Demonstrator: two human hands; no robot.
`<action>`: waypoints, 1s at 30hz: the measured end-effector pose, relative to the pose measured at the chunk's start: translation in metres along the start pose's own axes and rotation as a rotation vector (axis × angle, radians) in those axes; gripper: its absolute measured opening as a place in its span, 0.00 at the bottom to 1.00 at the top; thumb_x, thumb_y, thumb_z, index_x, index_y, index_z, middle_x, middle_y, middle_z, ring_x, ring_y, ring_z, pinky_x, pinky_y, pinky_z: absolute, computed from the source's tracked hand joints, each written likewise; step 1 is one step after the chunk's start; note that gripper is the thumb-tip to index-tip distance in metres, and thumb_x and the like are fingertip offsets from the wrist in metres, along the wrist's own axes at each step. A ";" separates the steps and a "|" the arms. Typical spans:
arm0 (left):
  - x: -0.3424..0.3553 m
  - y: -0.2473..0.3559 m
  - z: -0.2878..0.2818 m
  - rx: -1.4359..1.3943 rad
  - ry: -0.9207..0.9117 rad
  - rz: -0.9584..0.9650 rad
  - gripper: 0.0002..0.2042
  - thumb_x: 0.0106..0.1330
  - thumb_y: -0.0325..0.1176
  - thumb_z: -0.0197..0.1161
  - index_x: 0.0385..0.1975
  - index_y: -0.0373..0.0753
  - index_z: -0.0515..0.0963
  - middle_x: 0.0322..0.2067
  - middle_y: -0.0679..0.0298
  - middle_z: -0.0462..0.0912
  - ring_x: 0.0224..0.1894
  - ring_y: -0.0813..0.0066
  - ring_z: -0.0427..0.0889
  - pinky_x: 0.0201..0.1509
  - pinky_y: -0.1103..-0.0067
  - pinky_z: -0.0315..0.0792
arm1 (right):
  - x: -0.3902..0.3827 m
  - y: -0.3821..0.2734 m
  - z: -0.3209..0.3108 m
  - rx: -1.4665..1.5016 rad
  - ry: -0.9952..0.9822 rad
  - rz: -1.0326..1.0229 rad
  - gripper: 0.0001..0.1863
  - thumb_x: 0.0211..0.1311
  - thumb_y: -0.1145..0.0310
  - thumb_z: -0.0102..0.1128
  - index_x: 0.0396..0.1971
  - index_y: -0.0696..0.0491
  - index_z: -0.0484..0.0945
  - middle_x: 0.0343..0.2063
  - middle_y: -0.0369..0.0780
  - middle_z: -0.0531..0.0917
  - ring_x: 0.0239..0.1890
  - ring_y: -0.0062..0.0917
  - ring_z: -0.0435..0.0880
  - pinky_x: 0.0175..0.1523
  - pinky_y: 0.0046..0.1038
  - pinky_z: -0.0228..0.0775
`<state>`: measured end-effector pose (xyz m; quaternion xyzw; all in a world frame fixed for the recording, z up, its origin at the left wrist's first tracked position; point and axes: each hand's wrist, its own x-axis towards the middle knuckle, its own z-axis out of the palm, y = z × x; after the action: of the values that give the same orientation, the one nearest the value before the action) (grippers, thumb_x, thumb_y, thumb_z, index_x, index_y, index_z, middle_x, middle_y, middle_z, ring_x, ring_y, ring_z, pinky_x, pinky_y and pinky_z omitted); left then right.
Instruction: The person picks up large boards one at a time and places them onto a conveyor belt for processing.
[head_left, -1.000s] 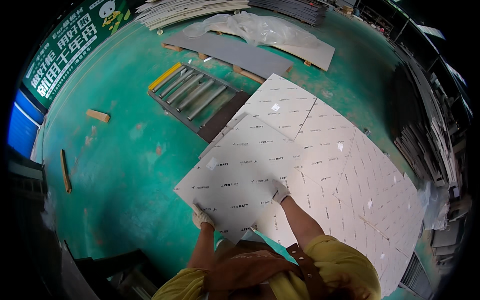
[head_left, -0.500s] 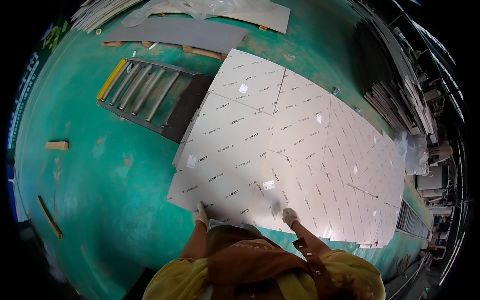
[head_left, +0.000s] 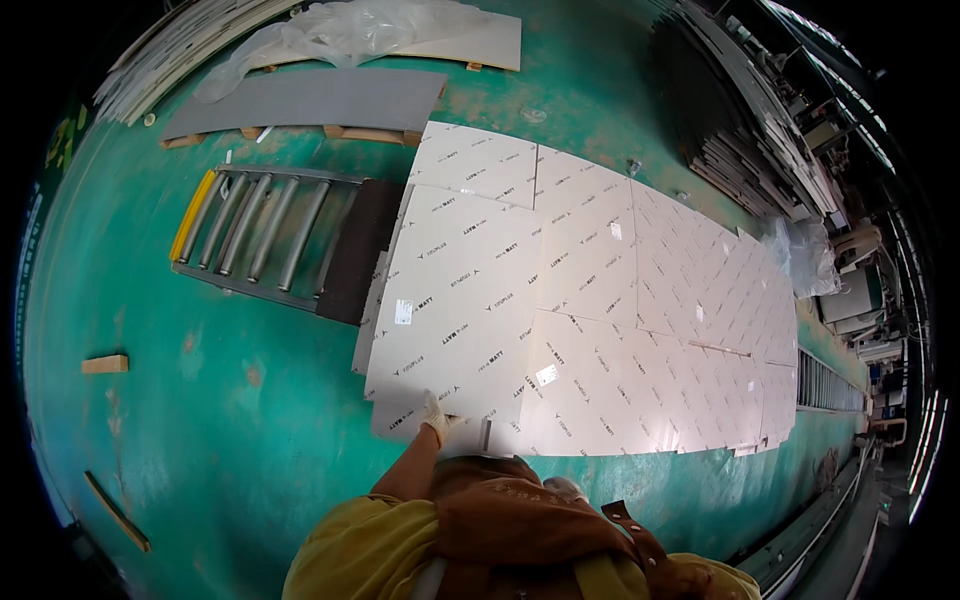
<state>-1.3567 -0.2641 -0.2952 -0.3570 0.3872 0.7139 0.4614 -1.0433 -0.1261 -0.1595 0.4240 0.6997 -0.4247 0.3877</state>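
Head view: the gloved left hand [head_left: 438,420] touches the near edge of a pale panel [head_left: 455,290] lying on stacked panels [head_left: 690,285], perhaps steadying it, grip unclear; the right hand's [head_left: 566,488] fingers are hidden by the apron [head_left: 500,515].

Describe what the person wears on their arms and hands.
The left hand wears an off-white, wrist-length glove; the right hand, mostly hidden, shows a similar pale covering. Loose mustard-yellow sleeves cover the upper arms; the left forearm is bare.
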 end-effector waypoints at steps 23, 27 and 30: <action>0.169 0.143 0.311 -0.248 -0.206 -0.052 0.27 0.70 0.50 0.38 0.61 0.37 0.58 0.64 0.59 0.58 0.66 0.50 0.51 0.66 0.50 0.50 | -0.068 0.053 0.000 1.064 0.416 0.183 0.17 0.61 0.66 0.52 0.45 0.62 0.72 0.36 0.44 0.80 0.35 0.30 0.81 0.40 0.29 0.75; 0.176 0.133 0.300 -0.191 -0.149 -0.037 0.28 0.70 0.50 0.37 0.61 0.34 0.58 0.63 0.55 0.59 0.66 0.49 0.54 0.65 0.52 0.52 | -0.067 0.047 0.013 1.151 0.418 0.211 0.17 0.61 0.66 0.52 0.44 0.62 0.73 0.36 0.44 0.80 0.35 0.30 0.81 0.40 0.29 0.75; 0.181 0.110 0.260 -0.136 -0.200 0.057 0.29 0.70 0.51 0.37 0.62 0.34 0.56 0.64 0.54 0.57 0.66 0.50 0.52 0.66 0.52 0.52 | -0.070 0.042 0.021 1.200 0.430 0.222 0.16 0.60 0.65 0.52 0.43 0.61 0.73 0.36 0.44 0.80 0.35 0.30 0.81 0.40 0.29 0.75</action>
<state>-1.5568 0.0043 -0.3124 -0.3034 0.2998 0.7834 0.4521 -0.9772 -0.1523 -0.1140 0.7124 0.3545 -0.6051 -0.0239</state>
